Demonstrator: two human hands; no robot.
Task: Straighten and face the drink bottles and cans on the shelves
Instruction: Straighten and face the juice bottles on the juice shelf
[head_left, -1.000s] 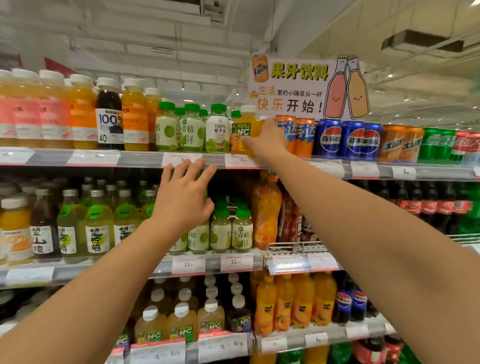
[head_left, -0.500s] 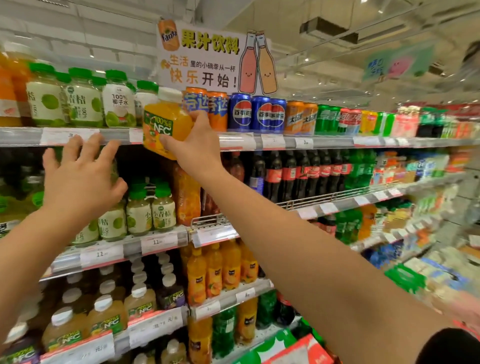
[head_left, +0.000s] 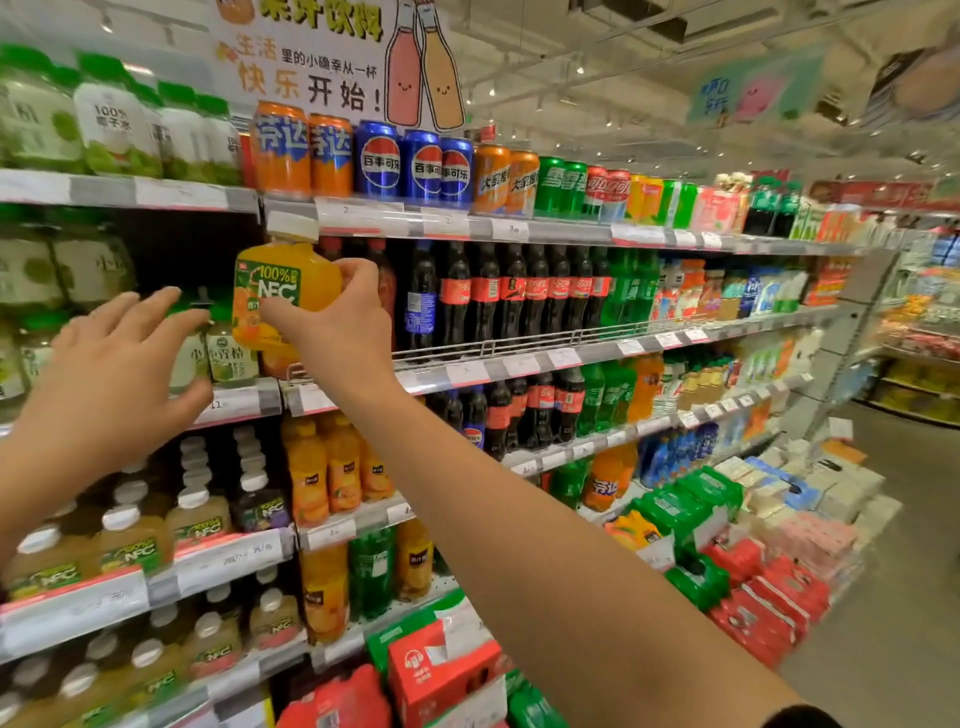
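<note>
Now the orange juice bottle is off the top shelf, where it stood among the green-capped bottles a second ago, and hangs at centre left of the frame, level with the second shelf. It looks misplaced and bound for the matching bottles lower down. The right hand holds it, thumb across the label, fingers curled round its right side. The left hand, fingers spread and holding nothing, hovers just left of it, not touching.
</note>
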